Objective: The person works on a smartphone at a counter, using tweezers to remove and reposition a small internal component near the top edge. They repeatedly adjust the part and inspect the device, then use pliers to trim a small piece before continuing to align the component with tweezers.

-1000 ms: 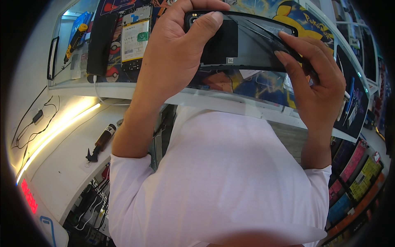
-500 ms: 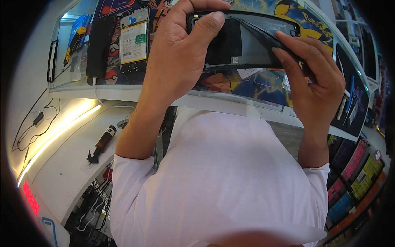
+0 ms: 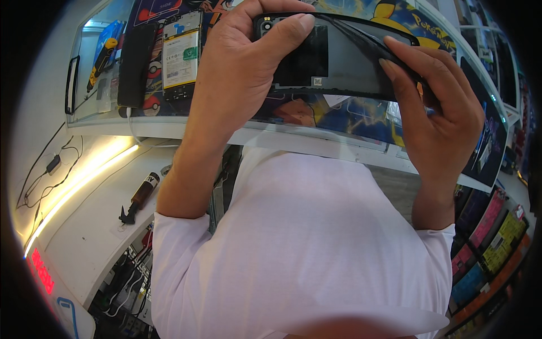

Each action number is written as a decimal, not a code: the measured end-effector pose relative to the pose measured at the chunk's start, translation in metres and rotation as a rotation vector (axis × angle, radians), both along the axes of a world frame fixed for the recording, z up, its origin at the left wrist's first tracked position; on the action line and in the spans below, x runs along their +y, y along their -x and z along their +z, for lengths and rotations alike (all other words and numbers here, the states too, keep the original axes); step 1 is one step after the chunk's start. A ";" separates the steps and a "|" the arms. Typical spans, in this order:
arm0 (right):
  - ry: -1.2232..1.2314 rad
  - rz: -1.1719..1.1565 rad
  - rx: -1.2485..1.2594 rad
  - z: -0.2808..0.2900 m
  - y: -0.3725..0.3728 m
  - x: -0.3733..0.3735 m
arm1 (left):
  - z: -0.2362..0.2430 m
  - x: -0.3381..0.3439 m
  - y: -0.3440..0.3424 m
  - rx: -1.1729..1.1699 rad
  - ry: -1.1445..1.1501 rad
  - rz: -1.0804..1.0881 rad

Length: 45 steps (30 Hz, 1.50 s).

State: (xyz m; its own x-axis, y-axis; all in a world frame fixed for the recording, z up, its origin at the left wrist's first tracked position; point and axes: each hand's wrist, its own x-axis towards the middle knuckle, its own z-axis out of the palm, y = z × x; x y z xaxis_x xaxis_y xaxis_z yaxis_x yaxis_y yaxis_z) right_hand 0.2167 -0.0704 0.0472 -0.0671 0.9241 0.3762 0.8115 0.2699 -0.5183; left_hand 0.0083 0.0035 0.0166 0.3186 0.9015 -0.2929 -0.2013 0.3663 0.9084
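Note:
My left hand [image 3: 240, 68] grips a dark phone back cover [image 3: 353, 65] at its left end, thumb on its inner face beside a camera opening [image 3: 267, 26] and a black square pad [image 3: 299, 56]. My right hand [image 3: 437, 107] is closed on thin black tweezers [image 3: 364, 39] at the cover's right part, their tips near its top edge. Left of my hands an opened phone [image 3: 179, 59], battery and green label showing, lies on a patterned mat [image 3: 299, 113], next to a dark phone [image 3: 135, 65] with a white cable.
A glass-edged counter [image 3: 333, 138] bears a yellow tool [image 3: 101, 62] at left and a dark mat with pens and tools [image 3: 480, 147] at right. Below left, a white shelf [image 3: 84, 237] holds a syringe-like tube [image 3: 141, 195] and cables by a light strip. Colourful boxed items [image 3: 491, 237] stand lower right.
My right hand has shifted slightly right with the tweezers. My left hand and the cover have moved only a little.

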 end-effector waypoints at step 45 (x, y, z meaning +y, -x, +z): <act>0.014 0.066 -0.011 -0.002 -0.006 0.003 | 0.003 0.002 -0.004 0.055 0.040 -0.023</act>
State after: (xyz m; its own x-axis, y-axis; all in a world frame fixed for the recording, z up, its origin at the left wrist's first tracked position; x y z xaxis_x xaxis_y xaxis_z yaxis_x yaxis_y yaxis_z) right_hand 0.2227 -0.0678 0.0452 -0.1318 0.9228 0.3621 0.7976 0.3156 -0.5140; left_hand 0.0122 0.0054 0.0196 0.3213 0.8816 -0.3458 -0.1426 0.4060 0.9027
